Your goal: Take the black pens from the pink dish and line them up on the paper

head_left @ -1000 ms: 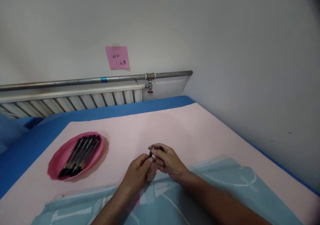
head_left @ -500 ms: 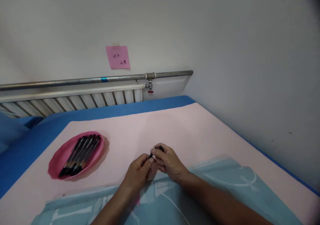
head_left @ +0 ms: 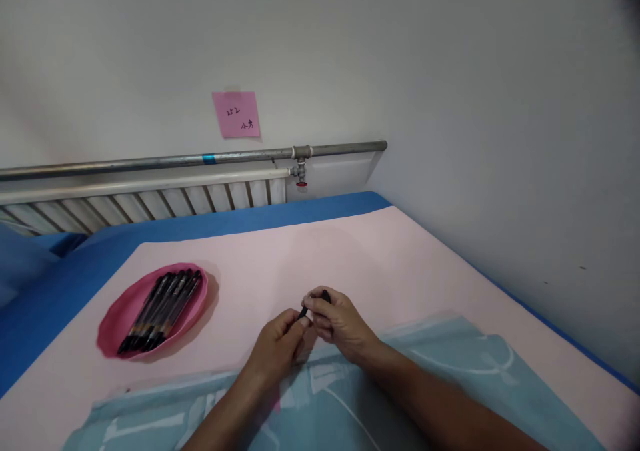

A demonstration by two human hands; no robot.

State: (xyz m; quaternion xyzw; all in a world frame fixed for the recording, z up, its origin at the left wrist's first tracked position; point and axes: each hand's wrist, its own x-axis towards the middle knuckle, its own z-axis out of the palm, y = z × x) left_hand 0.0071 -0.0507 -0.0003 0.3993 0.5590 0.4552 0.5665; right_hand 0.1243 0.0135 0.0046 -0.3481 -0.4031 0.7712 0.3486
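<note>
My left hand [head_left: 278, 339] is closed, with a short black pen part [head_left: 303, 312] pinched between thumb and fingers. My right hand [head_left: 341, 322] meets it at the fingertips, its fingers also closed. From the right hand sticks out a black rounded end [head_left: 327, 295], like a pen end. Whether both black pieces belong to one pen is hidden by the fingers. To the left, several black-ended clear pens [head_left: 160, 311] lie side by side in a pink oval dish [head_left: 110, 327].
A pale pink sheet [head_left: 240, 264] covers the blue surface [head_left: 330, 203]. Light blue patterned cloth [head_left: 450, 351] lies under my forearms. Behind run a metal pipe [head_left: 150, 162], a valve [head_left: 301, 171] and a white radiator [head_left: 200, 197]. A pink note [head_left: 237, 114] hangs on the wall.
Both hands stay nearly in place, fingertips still together. The right fingers have shifted slightly, and the black end by them shows a little more.
</note>
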